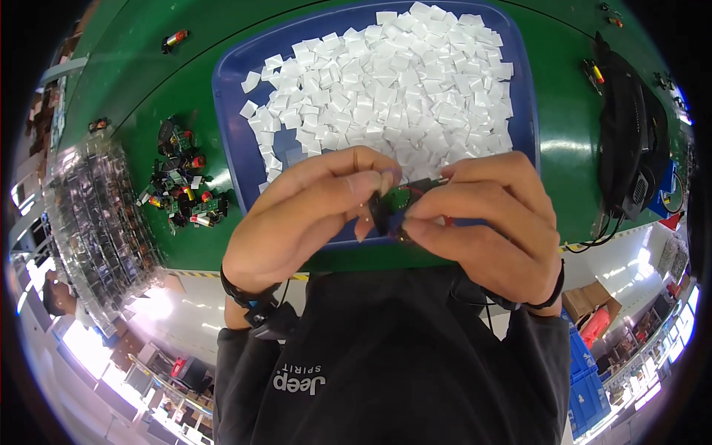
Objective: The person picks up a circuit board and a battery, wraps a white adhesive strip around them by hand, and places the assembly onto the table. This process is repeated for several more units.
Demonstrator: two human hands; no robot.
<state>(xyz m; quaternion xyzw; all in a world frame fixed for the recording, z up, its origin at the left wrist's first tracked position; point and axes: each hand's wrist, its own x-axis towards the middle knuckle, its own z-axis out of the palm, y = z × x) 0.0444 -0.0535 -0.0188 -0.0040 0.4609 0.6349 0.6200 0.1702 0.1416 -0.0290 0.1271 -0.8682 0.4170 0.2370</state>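
Over the near edge of a blue tray [227, 141], my two hands meet around a small green circuit board [400, 197] with a black part [380, 213] on its left side. My left hand [289, 211] pinches the black part between thumb and fingers. From the other side, my right hand [497, 215] grips the assembly, its fingers bent and hiding much of it. A heap of small white square pieces [400, 81] fills most of the tray behind my hands.
Left of the tray lies a pile of small circuit-board assemblies [182, 178]. Beyond it stands a stack of clear plastic trays [100, 215]. A black bag-like object [627, 126] lies at the right. A lone assembly [175, 40] rests on the green table [133, 81] at far left.
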